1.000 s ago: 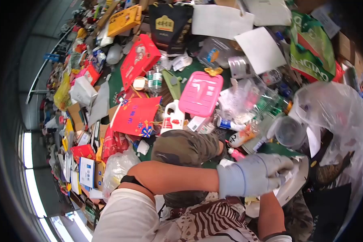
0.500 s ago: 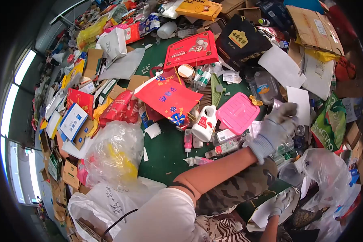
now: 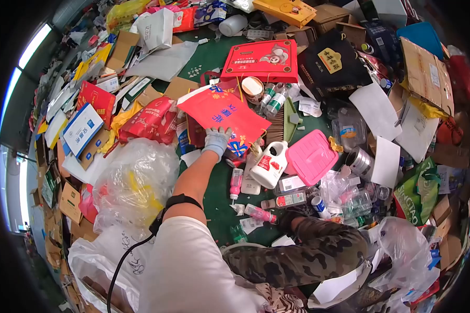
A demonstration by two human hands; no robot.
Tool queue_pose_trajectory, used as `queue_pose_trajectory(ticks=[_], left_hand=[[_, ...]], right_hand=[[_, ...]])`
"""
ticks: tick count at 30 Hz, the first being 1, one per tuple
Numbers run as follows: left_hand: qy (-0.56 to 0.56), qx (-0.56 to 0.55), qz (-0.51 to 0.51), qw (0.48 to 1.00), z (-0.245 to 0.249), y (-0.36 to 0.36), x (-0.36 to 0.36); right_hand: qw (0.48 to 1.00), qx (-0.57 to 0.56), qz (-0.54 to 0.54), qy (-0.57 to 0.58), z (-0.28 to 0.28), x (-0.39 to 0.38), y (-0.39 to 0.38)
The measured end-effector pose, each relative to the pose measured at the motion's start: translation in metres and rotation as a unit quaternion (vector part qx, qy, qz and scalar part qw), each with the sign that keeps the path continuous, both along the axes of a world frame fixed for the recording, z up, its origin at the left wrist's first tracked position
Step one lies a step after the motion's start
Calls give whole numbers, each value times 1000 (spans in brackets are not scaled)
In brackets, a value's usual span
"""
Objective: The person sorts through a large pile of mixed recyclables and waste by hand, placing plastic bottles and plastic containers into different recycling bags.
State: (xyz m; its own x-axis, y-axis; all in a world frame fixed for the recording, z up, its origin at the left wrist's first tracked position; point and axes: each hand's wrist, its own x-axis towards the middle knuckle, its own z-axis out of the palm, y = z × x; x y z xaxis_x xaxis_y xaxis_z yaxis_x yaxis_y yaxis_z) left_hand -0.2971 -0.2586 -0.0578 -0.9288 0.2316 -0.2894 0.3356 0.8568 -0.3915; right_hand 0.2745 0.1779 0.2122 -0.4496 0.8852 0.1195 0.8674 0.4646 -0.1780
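Note:
My left hand (image 3: 216, 142), in a pale work glove, rests on the lower left edge of a red paper gift bag (image 3: 222, 112) with blue flowers. Its fingers are spread over the bag's surface. Under and beside the bag lie a dark red bag and a white slip. A white jug with a red label (image 3: 270, 166) and a small pink bottle (image 3: 236, 182) are close to the right of the hand. My right hand is out of sight. White paper (image 3: 335, 288) shows at the bottom, below the camouflage trouser leg (image 3: 303, 255).
A pink plastic lid (image 3: 313, 156), a green dustpan with a brush (image 3: 291, 119) and a red box (image 3: 261, 60) lie beyond. A clear plastic bag (image 3: 136, 182) bulges at left. Cardboard, a black bag (image 3: 331, 65) and several bottles surround the green surface.
My left hand has swung left from the clear plastic items on the right to the red gift bag. My right hand, earlier at a box low on the right, has left view.

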Motion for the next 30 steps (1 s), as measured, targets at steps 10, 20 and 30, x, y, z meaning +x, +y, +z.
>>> queue_pose_trajectory(ticks=[10,20,30], left_hand=[[322,346,118,873,100,-64,-56],[341,789,336,385,149,-96,-80],[180,897,263,306,166,25,-90]], right_hand=[[991,71,51,-97,15,6,-16],[997,-55,-9,57,-48,80,66],[989,-88,-16,120,-50,74,60]])
